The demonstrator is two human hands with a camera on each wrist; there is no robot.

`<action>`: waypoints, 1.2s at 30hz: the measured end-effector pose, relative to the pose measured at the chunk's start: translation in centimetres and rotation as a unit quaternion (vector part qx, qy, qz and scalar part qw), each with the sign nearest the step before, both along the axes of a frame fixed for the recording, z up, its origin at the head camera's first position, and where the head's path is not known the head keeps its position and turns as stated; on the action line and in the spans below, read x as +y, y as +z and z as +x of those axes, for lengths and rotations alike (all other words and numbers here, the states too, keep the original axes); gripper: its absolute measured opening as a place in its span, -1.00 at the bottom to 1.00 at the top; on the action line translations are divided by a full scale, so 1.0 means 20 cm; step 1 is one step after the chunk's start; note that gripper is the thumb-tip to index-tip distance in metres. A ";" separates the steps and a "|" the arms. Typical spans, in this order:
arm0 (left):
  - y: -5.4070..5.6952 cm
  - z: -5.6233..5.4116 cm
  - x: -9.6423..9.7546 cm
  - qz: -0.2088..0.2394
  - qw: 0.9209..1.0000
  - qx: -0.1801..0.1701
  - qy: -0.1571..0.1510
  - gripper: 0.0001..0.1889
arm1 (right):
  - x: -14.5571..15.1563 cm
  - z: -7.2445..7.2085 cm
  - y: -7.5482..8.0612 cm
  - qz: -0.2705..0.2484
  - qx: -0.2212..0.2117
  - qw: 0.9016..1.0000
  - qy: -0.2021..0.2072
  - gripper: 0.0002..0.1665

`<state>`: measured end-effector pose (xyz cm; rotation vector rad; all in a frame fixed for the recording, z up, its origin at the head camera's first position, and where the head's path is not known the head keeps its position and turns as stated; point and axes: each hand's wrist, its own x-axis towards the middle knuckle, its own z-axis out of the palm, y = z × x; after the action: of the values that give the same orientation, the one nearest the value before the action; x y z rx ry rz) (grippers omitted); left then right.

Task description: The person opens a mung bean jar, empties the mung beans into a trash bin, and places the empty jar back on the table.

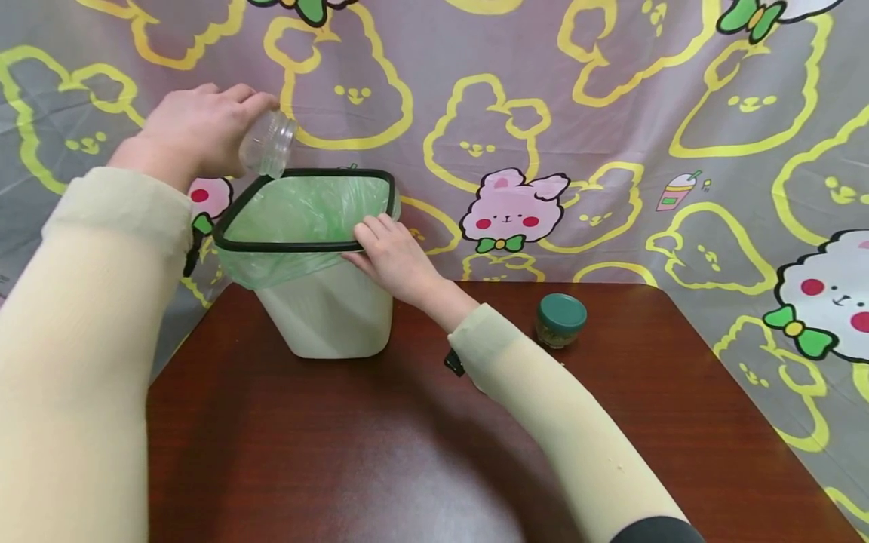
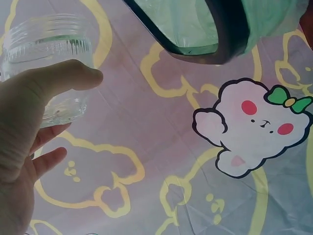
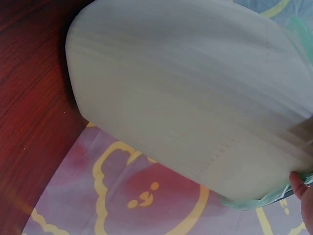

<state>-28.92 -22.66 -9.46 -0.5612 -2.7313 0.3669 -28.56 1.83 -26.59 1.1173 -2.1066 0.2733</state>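
Note:
My left hand (image 1: 197,132) holds a clear glass jar (image 1: 268,143) without a lid, tipped with its threaded mouth to the right at the bin's back left corner. In the left wrist view the thumb lies across the jar (image 2: 63,46), and a few small specks show near its base. The pale trash bin (image 1: 333,309) stands on the table, lined with a green plastic bag (image 1: 305,207) under a black rim frame (image 1: 292,246). My right hand (image 1: 397,256) grips the rim at the front right corner, fingers over the edge and thumb outside.
A small jar with a dark green lid (image 1: 562,313) stands at the back right of the brown table (image 1: 380,452). Behind the table hangs a patterned cloth (image 1: 421,45), close to the bin's back.

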 end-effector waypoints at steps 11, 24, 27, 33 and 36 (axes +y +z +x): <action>-0.01 -0.01 0.00 0.029 0.999 -0.026 0.004 0.02 | 0.01 0.00 0.00 -0.007 0.001 1.000 0.002 -0.65; -0.04 -0.01 0.01 -0.059 0.998 0.003 -0.015 -0.11 | 0.01 0.01 -0.01 -0.010 0.002 1.000 0.006 -0.65; -0.04 -0.02 0.02 -0.082 0.996 -0.010 -0.018 -0.15 | 0.01 0.01 -0.01 -0.011 0.005 1.000 0.007 -0.65; -0.03 -0.01 0.01 -0.051 0.999 -0.008 -0.012 -0.07 | 0.00 0.00 -0.01 -0.010 0.009 1.000 0.011 -0.65; -0.02 -0.01 0.01 -0.040 0.999 0.001 -0.009 -0.02 | 0.00 0.01 0.00 -0.007 0.006 1.000 0.008 -0.65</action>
<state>-29.03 -22.43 -9.89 -0.6056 -2.7174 0.4751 -28.45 1.83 -26.62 1.1247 -2.0836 0.2890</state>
